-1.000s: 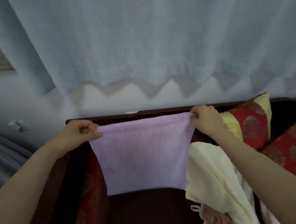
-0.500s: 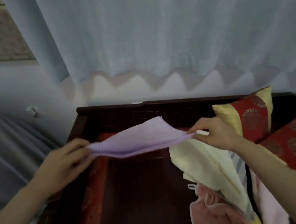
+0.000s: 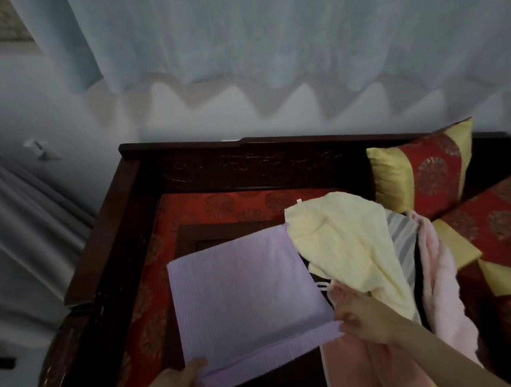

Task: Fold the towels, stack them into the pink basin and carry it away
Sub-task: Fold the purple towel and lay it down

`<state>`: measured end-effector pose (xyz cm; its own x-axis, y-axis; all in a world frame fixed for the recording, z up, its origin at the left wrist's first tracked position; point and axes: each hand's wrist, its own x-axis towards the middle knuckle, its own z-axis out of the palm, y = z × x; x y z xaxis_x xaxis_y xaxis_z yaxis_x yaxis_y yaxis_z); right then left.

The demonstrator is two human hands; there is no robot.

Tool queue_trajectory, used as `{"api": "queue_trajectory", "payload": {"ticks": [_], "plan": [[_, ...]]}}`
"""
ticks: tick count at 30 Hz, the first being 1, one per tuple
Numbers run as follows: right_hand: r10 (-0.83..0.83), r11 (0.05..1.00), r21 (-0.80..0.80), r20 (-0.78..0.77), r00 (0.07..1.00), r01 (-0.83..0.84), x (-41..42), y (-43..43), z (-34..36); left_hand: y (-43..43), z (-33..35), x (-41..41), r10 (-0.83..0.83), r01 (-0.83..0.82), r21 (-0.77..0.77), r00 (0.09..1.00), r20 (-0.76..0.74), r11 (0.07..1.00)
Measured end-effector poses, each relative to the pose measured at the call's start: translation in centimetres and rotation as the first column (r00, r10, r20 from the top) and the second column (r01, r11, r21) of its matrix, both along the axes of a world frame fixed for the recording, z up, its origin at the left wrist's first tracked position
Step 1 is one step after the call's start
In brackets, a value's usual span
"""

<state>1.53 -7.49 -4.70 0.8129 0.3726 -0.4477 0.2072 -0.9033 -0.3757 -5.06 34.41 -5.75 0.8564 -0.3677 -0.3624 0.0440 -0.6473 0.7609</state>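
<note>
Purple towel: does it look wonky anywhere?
Yes. On the ribbed lilac towel, the top layer stops short, leaving a lower strip showing along the near edge between the left hand and right hand.

Ribbed purple towel [image 3: 243, 295], folded double, lying flat, near edges offset, yellow towel [image 3: 348, 246] crumpled against its right side, striped towel [image 3: 405, 239] and pink towels [image 3: 440, 287] heaped further right

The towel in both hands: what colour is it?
Pale lilac with fine ribbing; the towel shows best in the head view.
</note>
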Motion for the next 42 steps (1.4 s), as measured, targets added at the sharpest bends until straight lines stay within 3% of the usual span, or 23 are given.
{"api": "queue_trajectory", "payload": {"ticks": [1,2,4,6,8,10,14,21,27,31,34,37,39,42], "plan": [[-0.112,0.989,0.096,-0.039,0.993,0.115,0.0,0.0,0.3,-0.5,0.3,0.0,0.226,-0.224,-0.068,0.973,0.034,0.972],[-0.249,0.941,0.213,-0.088,0.964,0.263,0.2,0.1,0.7,-0.2,0.8,1.1,0.191,-0.191,-0.019,0.982,-0.007,0.981],[-0.449,0.755,0.421,-0.225,0.864,0.502,1.5,1.1,1.8,0.0,1.7,4.0,0.201,-0.202,-0.009,0.978,-0.057,0.979],[-0.556,0.586,0.523,-0.296,0.777,0.619,4.2,2.7,2.4,0.9,2.2,6.7,0.329,-0.337,-0.081,0.939,-0.100,0.938],[-0.618,0.542,0.558,-0.243,0.748,0.629,7.3,4.6,2.4,0.5,1.7,9.8,0.501,-0.520,-0.217,0.854,-0.140,0.826],[-0.664,0.554,0.553,-0.157,0.731,0.622,10.1,6.7,1.4,-0.5,1.3,12.5,0.612,-0.635,-0.277,0.771,-0.174,0.721],[-0.725,0.572,0.498,-0.065,0.686,0.652,15.5,9.1,-2.6,-1.6,-2.7,17.9,0.725,-0.718,-0.212,0.686,-0.058,0.663],[-0.626,0.777,0.201,0.135,0.768,0.597,17.9,9.3,-6.6,-0.6,-7.2,21.3,0.554,-0.575,0.032,0.802,0.223,0.818],[-0.640,0.768,0.238,0.245,0.728,0.595,14.7,10.5,-9.5,0.4,-8.0,21.7,0.416,-0.466,0.114,0.858,0.301,0.878],[-0.701,0.710,0.291,0.213,0.680,0.641,11.8,11.2,-9.9,0.4,-7.9,20.0,0.366,-0.423,0.148,0.879,0.304,0.894],[-0.616,0.784,0.221,0.391,0.684,0.580,11.7,11.0,-9.8,0.7,-7.8,19.5,0.262,-0.428,0.308,0.849,0.458,0.850],[-0.382,0.916,0.118,0.550,0.743,0.383,10.8,10.9,-9.7,-0.1,-7.5,18.8,0.108,-0.350,0.428,0.862,0.495,0.833],[-0.199,0.978,0.054,0.507,0.839,0.200,9.7,11.0,-10.3,-0.7,-8.3,17.8,-0.044,-0.218,0.529,0.898,0.437,0.820],[-0.159,0.985,0.006,0.398,0.903,0.170,8.1,10.8,-11.8,-1.1,-9.8,16.6,-0.061,-0.174,0.582,0.930,0.361,0.794]]}}
